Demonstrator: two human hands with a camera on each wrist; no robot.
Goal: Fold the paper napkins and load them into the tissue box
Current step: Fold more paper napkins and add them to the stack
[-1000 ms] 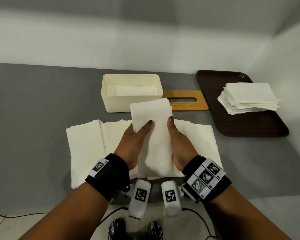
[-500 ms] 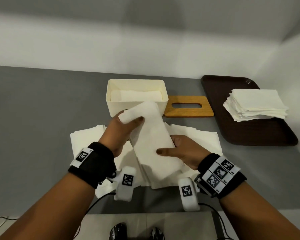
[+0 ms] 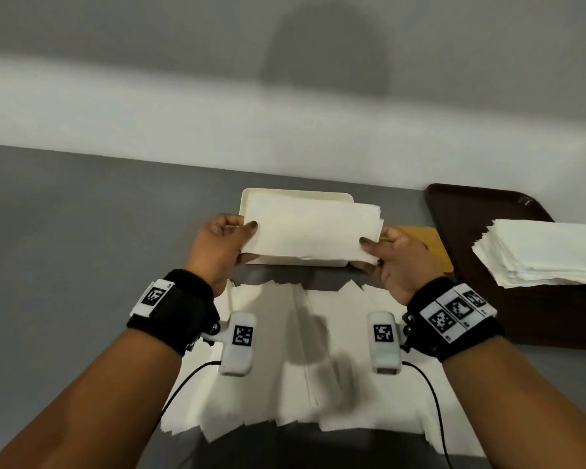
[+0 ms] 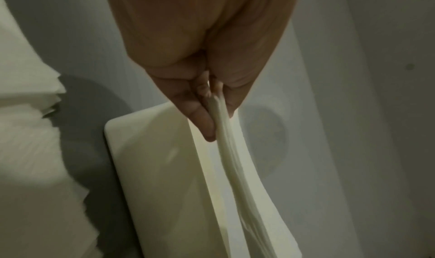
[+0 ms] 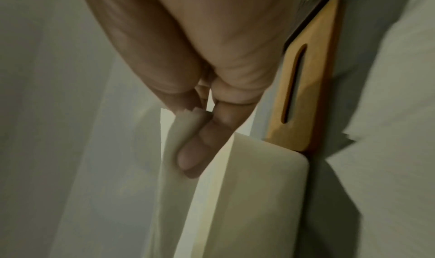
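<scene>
A folded white napkin (image 3: 310,230) is held level above the cream tissue box (image 3: 295,192), hiding most of the box opening. My left hand (image 3: 222,243) pinches its left end between thumb and fingers, and my right hand (image 3: 391,257) pinches its right end. In the left wrist view the left hand (image 4: 207,113) grips the napkin (image 4: 237,176) edge-on over the box (image 4: 150,159). From the right wrist, the right hand (image 5: 200,131) holds the napkin (image 5: 172,169) just above the box corner (image 5: 263,178). More unfolded napkins (image 3: 301,360) lie spread on the grey table in front of the box.
The wooden box lid (image 3: 427,245) with its slot lies right of the box. A dark brown tray (image 3: 481,211) at the right carries a stack of napkins (image 3: 542,252). A white wall runs along the table's back edge and right side.
Both hands lifted the folded napkin off the spread napkins, turned it from lengthwise to crosswise, and carried it forward over the tissue box. Each hand now holds one end.
</scene>
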